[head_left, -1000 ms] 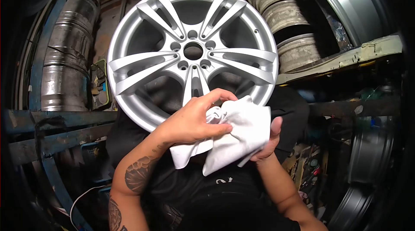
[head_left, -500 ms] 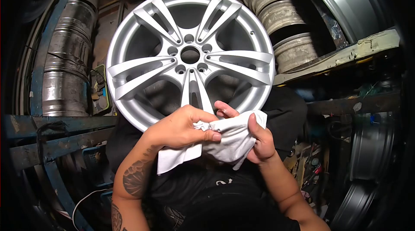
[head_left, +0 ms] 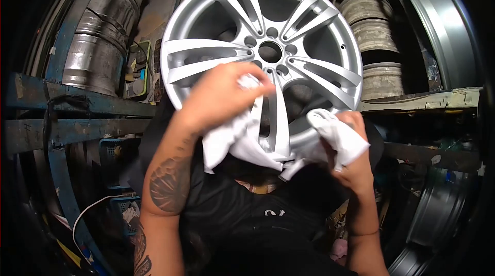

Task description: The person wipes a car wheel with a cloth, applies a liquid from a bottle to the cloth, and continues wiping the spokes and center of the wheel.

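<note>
A silver alloy wheel (head_left: 282,116) with paired spokes lies tilted face up in front of me, over my lap. My left hand (head_left: 224,93) is closed on a white cloth (head_left: 240,142) that hangs over the lower left spokes; this hand is blurred by motion. My right hand (head_left: 356,165) grips another stretch of white cloth (head_left: 337,136), folded over the fingers beside the wheel's lower right rim. The lower corners of the two cloth parts come close together below the bottom spoke.
Bare metal rims stand stacked on the left (head_left: 93,59) and at the upper right (head_left: 374,33). A larger silver rim (head_left: 438,23) is at far right. Blue metal frame bars (head_left: 77,131) run along the left, with a blue basket (head_left: 124,214) below.
My hands have moved apart, the cloth parting into a left and a right portion. My left hand rose over the spokes. The wheel sits further right and higher in view.
</note>
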Demonstrator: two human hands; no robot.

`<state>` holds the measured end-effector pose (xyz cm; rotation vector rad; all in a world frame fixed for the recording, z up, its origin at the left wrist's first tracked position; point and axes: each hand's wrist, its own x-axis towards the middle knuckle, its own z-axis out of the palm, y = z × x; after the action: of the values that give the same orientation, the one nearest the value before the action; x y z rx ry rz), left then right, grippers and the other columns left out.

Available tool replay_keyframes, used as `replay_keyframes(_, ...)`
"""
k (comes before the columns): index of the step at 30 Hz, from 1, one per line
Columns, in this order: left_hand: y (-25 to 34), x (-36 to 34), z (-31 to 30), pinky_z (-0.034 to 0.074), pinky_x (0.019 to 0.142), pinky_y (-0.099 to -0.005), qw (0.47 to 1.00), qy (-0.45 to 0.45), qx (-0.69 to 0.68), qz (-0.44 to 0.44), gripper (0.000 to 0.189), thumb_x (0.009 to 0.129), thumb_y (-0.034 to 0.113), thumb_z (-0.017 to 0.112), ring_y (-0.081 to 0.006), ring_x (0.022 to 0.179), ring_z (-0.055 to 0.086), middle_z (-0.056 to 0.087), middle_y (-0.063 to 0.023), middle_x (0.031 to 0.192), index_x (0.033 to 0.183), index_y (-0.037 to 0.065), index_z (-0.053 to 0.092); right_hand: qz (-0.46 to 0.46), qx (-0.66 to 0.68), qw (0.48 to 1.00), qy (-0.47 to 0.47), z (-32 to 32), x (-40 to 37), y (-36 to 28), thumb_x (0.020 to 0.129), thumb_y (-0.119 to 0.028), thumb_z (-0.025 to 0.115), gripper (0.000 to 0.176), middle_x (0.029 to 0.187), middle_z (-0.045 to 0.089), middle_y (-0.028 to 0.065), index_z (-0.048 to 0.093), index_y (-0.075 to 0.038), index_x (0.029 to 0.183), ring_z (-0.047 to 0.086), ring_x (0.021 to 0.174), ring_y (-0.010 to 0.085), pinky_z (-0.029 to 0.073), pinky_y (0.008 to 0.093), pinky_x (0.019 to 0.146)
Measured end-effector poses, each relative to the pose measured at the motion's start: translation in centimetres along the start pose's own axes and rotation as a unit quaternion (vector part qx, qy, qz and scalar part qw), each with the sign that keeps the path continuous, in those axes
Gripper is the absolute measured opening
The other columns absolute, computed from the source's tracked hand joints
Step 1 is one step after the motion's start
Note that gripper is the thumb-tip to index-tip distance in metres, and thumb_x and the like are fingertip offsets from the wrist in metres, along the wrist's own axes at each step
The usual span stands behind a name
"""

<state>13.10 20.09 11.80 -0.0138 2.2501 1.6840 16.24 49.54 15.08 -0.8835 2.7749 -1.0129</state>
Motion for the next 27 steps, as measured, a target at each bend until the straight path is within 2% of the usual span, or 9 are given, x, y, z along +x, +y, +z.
replay_keyframes(2,-1.4,0.6,-3.0,0.053,0.059,-0.0342,0.984,0.135,0.111,0.027,0.034,0.093,0.035,0.072,-0.0183,0.056,0.067,0.068,-0.0123,0.064,0.100,0.002,0.076,-0.088,-0.155,0.981,-0.079,2.1,1.4,0.0,0.065,-0.020,0.076,0.042,0.105,0.057,0.0101,0.073,-0.010,0.106,0.052,0.104,0.0348,0.043,0.0431,0.095)
replay_keyframes(3,-2.2,0.7,-4.2,0.054,0.063,-0.0370,0.972,0.160,0.172,0.028,0.036,0.092,0.036,0.071,-0.0246,0.061,0.069,0.069,-0.0153,0.067,0.101,0.002,0.076,-0.152,-0.182,0.961,-0.144,2.9,1.6,-0.4,0.075,-0.023,0.075,0.029,0.109,0.057,0.0107,0.074,-0.012,0.102,0.053,0.106,0.0304,0.040,0.0471,0.097)
replay_keyframes(4,-3.1,0.9,-4.9,0.056,0.068,-0.0398,0.955,0.185,0.232,0.027,0.037,0.092,0.037,0.071,-0.0309,0.065,0.071,0.070,-0.0182,0.069,0.102,0.002,0.076,-0.192,-0.208,0.943,-0.174,4.9,0.9,-1.1,0.069,-0.030,0.076,0.019,0.103,0.057,0.0083,0.076,-0.015,0.080,0.053,0.106,0.0280,0.033,0.0485,0.105)
replay_keyframes(6,-4.6,1.1,-5.4,0.056,0.078,-0.0432,0.953,0.147,0.259,0.058,0.039,0.091,0.039,0.070,-0.0387,0.080,0.072,0.072,-0.0233,0.079,0.103,0.003,0.076,-0.265,-0.303,0.887,-0.224,6.3,0.6,-2.0,0.073,-0.038,0.075,0.026,0.108,0.058,0.0080,0.077,-0.012,0.076,0.053,0.108,0.0257,0.032,0.0487,0.106)
replay_keyframes(8,-5.0,1.2,-4.8,0.055,0.084,-0.0428,0.967,0.076,0.238,0.059,0.038,0.089,0.039,0.071,-0.0380,0.088,0.073,0.073,-0.0238,0.087,0.105,0.005,0.076,-0.171,-0.246,0.913,-0.276,6.1,3.3,-1.9,0.080,-0.035,0.070,0.026,0.117,0.060,0.0088,0.079,-0.011,0.079,0.053,0.112,0.0232,0.030,0.0493,0.108)
replay_keyframes(10,-5.1,1.8,-4.2,0.054,0.078,-0.0397,0.971,0.014,0.237,0.035,0.036,0.092,0.037,0.071,-0.0326,0.081,0.072,0.074,-0.0187,0.087,0.107,0.004,0.075,-0.244,-0.292,0.886,-0.263,7.8,4.0,-0.8,0.080,-0.034,0.069,0.024,0.117,0.061,0.0084,0.079,-0.012,0.080,0.052,0.115,0.0229,0.029,0.0517,0.109)
replay_keyframes(12,-4.5,2.0,-4.0,0.054,0.077,-0.0411,0.976,0.019,0.216,0.009,0.037,0.091,0.038,0.071,-0.0328,0.081,0.072,0.073,-0.0187,0.084,0.106,0.005,0.075,-0.291,-0.365,0.835,-0.292,7.3,2.8,-2.2,0.081,-0.035,0.069,0.025,0.117,0.062,0.0083,0.080,-0.012,0.081,0.052,0.117,0.0228,0.029,0.0530,0.110)
replay_keyframes(22,-5.6,3.5,-3.7,0.054,0.086,-0.0445,0.965,0.040,0.257,0.034,0.036,0.090,0.038,0.069,-0.0373,0.090,0.071,0.074,-0.0211,0.091,0.107,0.007,0.076,-0.248,-0.315,0.850,-0.342,6.8,5.7,-2.8,0.083,-0.045,0.068,0.030,0.108,0.067,0.0054,0.079,-0.018,0.075,0.050,0.115,0.0219,0.032,0.0473,0.108)
replay_keyframes(27,-4.9,4.0,-3.6,0.054,0.089,-0.0449,0.962,0.030,0.270,0.021,0.037,0.091,0.040,0.070,-0.0382,0.095,0.071,0.074,-0.0206,0.098,0.109,0.008,0.076,-0.305,-0.363,0.802,-0.364,5.6,5.3,-4.2,0.085,-0.056,0.066,0.043,0.104,0.065,0.0041,0.079,-0.016,0.077,0.050,0.113,0.0225,0.035,0.0453,0.103)
